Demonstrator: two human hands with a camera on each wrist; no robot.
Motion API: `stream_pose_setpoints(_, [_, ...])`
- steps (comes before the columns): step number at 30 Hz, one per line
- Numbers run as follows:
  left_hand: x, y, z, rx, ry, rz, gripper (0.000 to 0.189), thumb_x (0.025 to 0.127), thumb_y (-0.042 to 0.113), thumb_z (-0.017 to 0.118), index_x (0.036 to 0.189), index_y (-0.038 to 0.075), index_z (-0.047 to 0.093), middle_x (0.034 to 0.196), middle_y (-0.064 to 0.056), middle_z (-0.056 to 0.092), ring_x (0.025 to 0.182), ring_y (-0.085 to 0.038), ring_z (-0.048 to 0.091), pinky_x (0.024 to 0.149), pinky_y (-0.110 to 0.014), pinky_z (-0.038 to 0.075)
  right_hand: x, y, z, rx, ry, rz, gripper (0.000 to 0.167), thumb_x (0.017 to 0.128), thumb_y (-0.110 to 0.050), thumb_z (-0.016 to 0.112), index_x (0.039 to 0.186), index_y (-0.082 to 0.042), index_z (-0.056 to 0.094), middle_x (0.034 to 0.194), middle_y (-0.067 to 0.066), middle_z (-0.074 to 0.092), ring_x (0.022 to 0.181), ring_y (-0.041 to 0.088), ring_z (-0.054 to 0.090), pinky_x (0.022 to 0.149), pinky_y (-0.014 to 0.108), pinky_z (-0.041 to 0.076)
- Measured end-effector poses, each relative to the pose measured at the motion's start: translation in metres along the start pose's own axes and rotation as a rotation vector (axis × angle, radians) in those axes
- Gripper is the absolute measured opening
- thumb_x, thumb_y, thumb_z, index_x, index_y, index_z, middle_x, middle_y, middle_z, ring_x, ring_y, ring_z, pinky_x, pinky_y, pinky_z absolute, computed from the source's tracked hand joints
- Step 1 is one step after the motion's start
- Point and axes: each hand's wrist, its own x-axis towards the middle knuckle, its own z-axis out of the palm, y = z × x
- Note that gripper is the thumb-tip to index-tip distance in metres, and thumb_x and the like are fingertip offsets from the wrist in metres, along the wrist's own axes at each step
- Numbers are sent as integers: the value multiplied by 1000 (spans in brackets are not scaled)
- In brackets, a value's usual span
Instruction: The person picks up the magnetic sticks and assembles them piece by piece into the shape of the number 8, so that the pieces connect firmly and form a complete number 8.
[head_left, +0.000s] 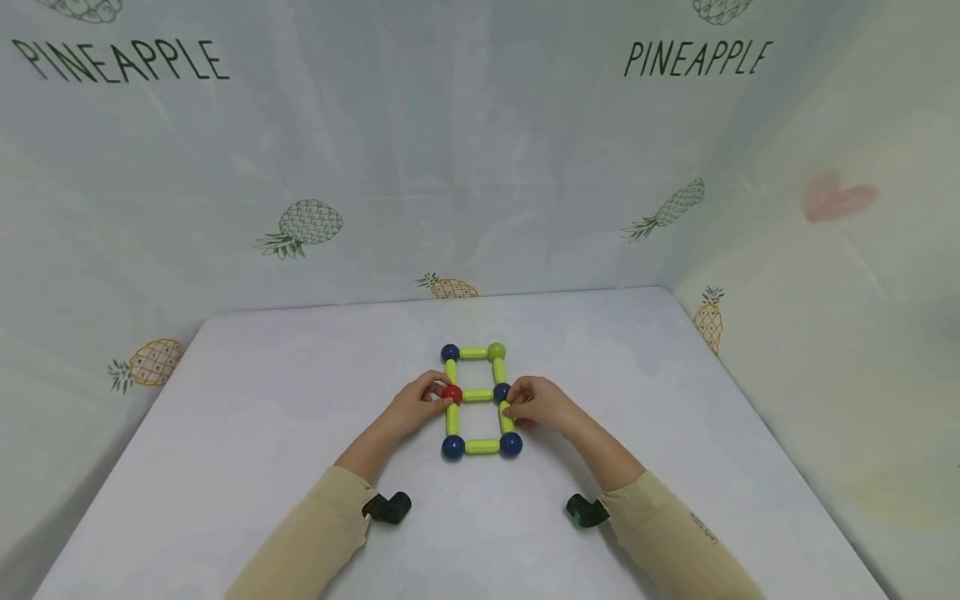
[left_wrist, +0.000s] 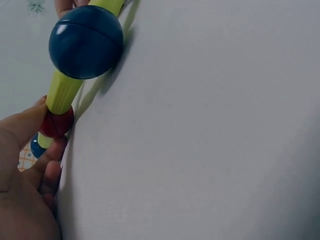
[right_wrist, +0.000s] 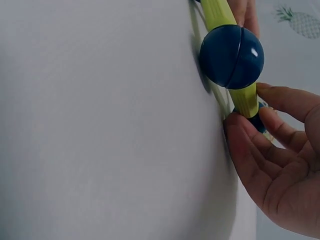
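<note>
A flat ladder-like frame of magnetic building rods and balls lies at the middle of the table in the head view. Its short rods [head_left: 477,395] are yellow-green, and they form two stacked squares. The left hand [head_left: 415,403] pinches the red ball [head_left: 452,393] at the middle left corner between thumb and fingers. At the opposite side, the right hand [head_left: 545,403] holds the frame by the middle blue ball [head_left: 502,392] and the lower right rod. A lower corner blue ball [left_wrist: 86,42] looms large in the left wrist view; another blue ball [right_wrist: 232,56] does in the right wrist view.
A white cloth covers the table [head_left: 300,375]. Behind it hangs a pale curtain [head_left: 480,150] printed with pineapples. A green ball [head_left: 497,352] and a blue ball [head_left: 450,353] form the far corners. Dark wrist devices [head_left: 387,507] stick out from both sleeves.
</note>
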Motion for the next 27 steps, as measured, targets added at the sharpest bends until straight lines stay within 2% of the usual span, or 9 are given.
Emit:
stream_pose_setpoints(6, [-3, -4, 0, 102, 31, -22, 29, 92, 20, 69, 120, 20, 60, 101, 1, 63, 85, -17, 48, 69, -32, 37, 3, -1, 4, -83, -11, -30, 20, 84, -11, 77, 97, -5, 63, 84, 4, 61, 73, 16, 59, 64, 29, 50])
stream_pose_setpoints(10, [-5, -5, -3, 135, 21, -19, 33, 92, 20, 69, 124, 21, 60, 106, 1, 64, 93, -18, 52, 79, -37, 44, 2, -2, 4, -162, 5, -45, 22, 82, -12, 79, 99, -9, 65, 88, 0, 61, 78, 15, 58, 68, 29, 50])
stream_pose_setpoints(14, [-12, -1, -7, 189, 0, -10, 38, 92, 20, 69, 128, 22, 58, 111, 1, 64, 102, -21, 54, 90, -44, 45, -2, -1, 0, -243, 24, -103, 25, 83, -13, 79, 104, -11, 67, 93, -2, 63, 86, 15, 59, 74, 31, 51])
stream_pose_setpoints(20, [-24, 13, -14, 360, -14, 35, 45, 91, 28, 70, 133, 19, 57, 128, -4, 60, 122, -29, 51, 101, -52, 39, -14, -4, -12, -460, 125, -260, 40, 84, -24, 78, 120, -15, 65, 116, -2, 62, 112, 20, 56, 96, 39, 44])
stream_pose_setpoints(24, [-32, 20, -21, 523, 14, 96, 52, 91, 36, 69, 137, 19, 53, 138, -6, 53, 130, -31, 44, 104, -56, 34, -22, -6, -21, -612, 210, -401, 47, 84, -31, 78, 125, -14, 63, 125, 3, 58, 121, 25, 50, 103, 46, 37])
stream_pose_setpoints(27, [-37, 25, -27, 646, 46, 152, 58, 90, 44, 68, 140, 20, 51, 141, -6, 51, 132, -29, 42, 104, -56, 33, -27, -5, -28, -711, 264, -465, 54, 84, -37, 77, 130, -16, 60, 135, 6, 52, 127, 28, 43, 106, 52, 30])
